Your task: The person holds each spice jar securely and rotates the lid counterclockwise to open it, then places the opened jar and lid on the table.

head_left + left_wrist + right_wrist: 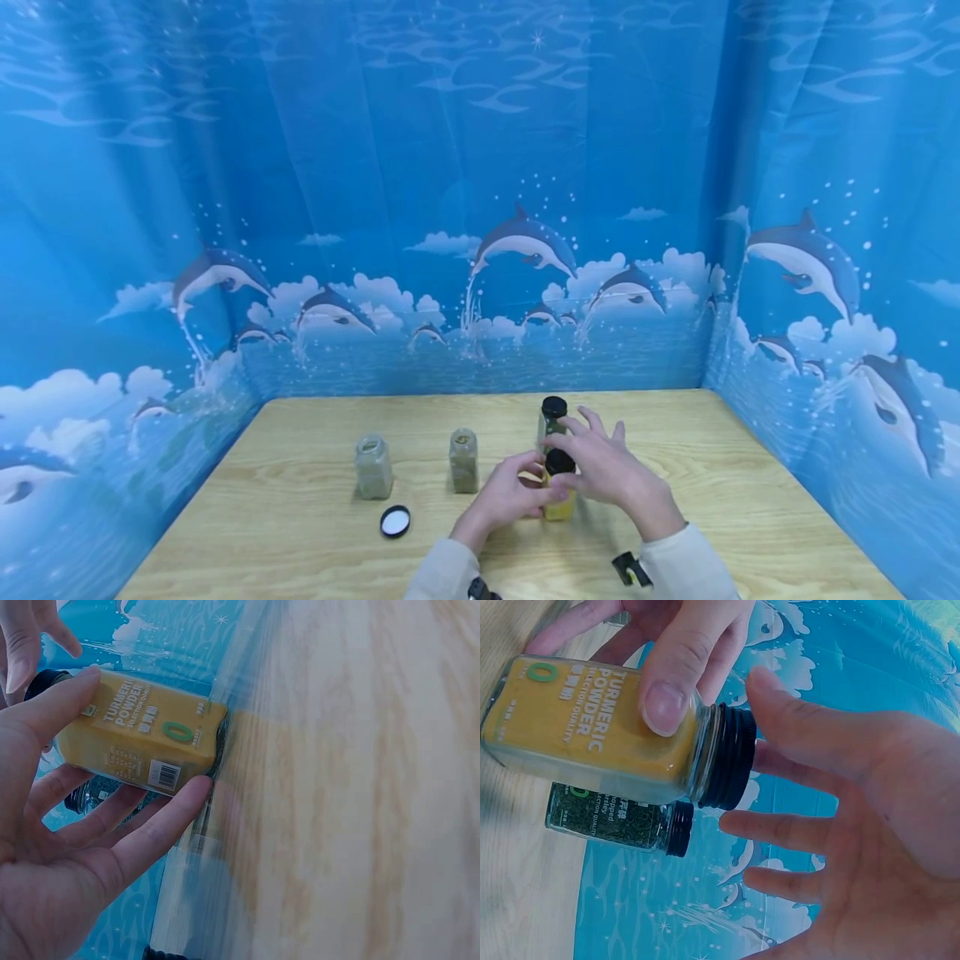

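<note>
A square glass jar of yellow turmeric powder (558, 507) stands on the table, its label readable in both wrist views. My left hand (510, 496) holds the jar's body between thumb and fingers. A black ribbed lid (731, 757) sits on the jar's neck. Around that lid hovers my right hand (611, 471), its fingers spread and thumb out; the index fingertip is hidden behind the lid, so I cannot tell whether it touches. Just behind stands a jar of chopped parsley (607, 817) with a black lid, partly covered by the right hand in the head view.
Two lidless-looking glass jars stand to the left, a pale one (373, 475) and a brownish one (463, 468). A loose black lid (395, 522) lies white side up in front of them. Blue dolphin-print curtains (480, 208) surround the wooden table (300, 533).
</note>
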Available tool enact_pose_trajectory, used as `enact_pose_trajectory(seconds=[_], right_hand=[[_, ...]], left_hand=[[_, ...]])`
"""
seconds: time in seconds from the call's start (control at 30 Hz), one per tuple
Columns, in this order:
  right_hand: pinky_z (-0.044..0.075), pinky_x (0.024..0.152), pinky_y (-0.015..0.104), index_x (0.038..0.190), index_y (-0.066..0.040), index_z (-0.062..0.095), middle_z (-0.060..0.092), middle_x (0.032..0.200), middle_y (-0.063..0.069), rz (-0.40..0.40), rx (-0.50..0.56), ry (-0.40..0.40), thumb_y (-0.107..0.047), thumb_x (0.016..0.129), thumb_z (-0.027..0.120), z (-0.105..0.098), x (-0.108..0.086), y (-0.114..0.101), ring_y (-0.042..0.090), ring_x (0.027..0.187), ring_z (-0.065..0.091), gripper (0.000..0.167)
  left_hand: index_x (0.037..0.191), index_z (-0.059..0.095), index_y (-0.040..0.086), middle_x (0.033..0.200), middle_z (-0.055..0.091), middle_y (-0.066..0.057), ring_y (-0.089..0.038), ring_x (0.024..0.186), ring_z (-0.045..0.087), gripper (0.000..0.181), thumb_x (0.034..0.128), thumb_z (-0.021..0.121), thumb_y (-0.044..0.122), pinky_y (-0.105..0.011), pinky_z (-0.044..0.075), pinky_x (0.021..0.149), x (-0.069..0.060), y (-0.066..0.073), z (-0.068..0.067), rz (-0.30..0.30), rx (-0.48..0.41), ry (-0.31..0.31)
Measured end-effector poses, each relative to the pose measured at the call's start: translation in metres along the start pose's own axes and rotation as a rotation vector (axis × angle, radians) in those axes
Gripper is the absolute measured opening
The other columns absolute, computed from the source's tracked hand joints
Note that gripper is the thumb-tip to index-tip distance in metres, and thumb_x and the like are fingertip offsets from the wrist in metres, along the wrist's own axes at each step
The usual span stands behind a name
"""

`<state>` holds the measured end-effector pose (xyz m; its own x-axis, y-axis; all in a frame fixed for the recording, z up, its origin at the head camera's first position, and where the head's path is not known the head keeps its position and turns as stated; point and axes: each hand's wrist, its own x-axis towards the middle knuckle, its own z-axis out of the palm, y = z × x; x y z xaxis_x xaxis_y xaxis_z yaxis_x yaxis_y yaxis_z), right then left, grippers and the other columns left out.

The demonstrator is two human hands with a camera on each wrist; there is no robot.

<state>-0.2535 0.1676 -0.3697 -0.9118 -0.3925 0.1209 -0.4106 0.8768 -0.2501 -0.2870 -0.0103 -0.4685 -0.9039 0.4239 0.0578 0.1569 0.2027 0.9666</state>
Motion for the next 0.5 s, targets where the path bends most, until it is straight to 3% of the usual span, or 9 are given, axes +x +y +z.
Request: enact_pose_trajectory(seconds=[0.5], right_hand=[[0.015, 0.101, 0.095, 0.122, -0.016, 0.072, 0.054, 0.150, 0.022, 0.000, -0.036, 0.051, -0.041, 0.086, 0.081, 0.0033, 0.0031, 0.0037, 0.055, 0.149, 0.031, 0.044]], left_hand=[[0.122, 0.069, 0.015, 0.121, 0.070, -0.011, -0.020, 0.101, 0.070, 0.042, 0.0846, 0.086, 0.024, -0.035, 0.066, 0.072, 0.0001, 0.0011, 0.0003, 0.001, -0.016, 0.001]])
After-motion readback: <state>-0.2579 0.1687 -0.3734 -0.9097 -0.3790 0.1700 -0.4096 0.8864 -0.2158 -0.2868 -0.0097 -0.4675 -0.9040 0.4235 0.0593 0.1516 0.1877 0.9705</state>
